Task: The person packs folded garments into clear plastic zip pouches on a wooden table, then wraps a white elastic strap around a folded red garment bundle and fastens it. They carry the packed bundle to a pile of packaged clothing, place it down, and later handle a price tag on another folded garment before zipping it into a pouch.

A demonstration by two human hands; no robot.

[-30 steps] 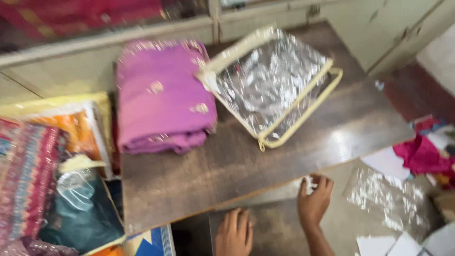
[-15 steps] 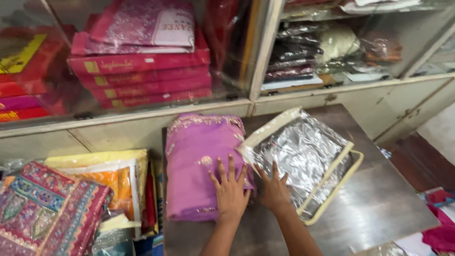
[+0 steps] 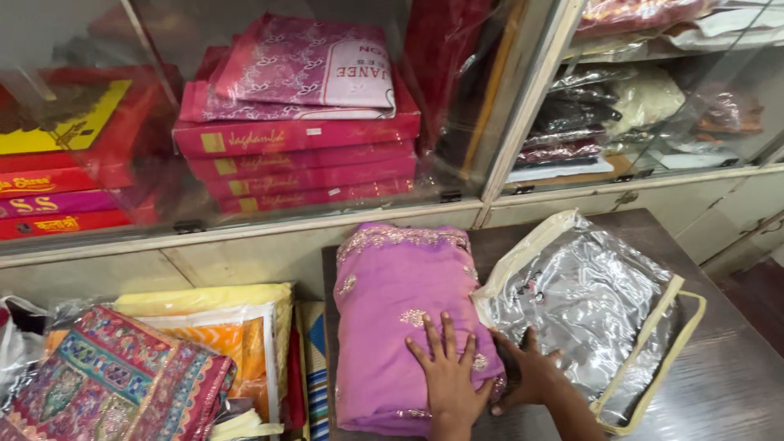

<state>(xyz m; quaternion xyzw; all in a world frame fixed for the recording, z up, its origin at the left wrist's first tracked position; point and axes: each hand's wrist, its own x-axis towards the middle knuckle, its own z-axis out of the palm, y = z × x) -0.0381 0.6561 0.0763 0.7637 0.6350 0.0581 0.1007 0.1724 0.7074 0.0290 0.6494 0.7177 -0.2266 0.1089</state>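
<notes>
A folded pink-purple embroidered cloth (image 3: 392,310) lies on a dark wooden table (image 3: 719,392). My left hand (image 3: 447,371) rests flat on its near right part, fingers spread. My right hand (image 3: 529,371) presses at the cloth's right edge, where it meets the mouth of a clear plastic zip bag (image 3: 596,310) with cream piping. The bag lies open beside the cloth, its near end reaching toward the cloth's side. Neither hand grips anything that I can see.
Behind the table stands a glass-fronted cabinet with stacked red and pink flat boxes (image 3: 294,155) and bagged fabrics (image 3: 604,114). To the left lie packed patterned cloths (image 3: 122,376) and an orange one in a clear cover (image 3: 220,335).
My view has tilted up from the table to the cabinet. Both hands came from the table's near edge onto the pink cloth and the bag's mouth.
</notes>
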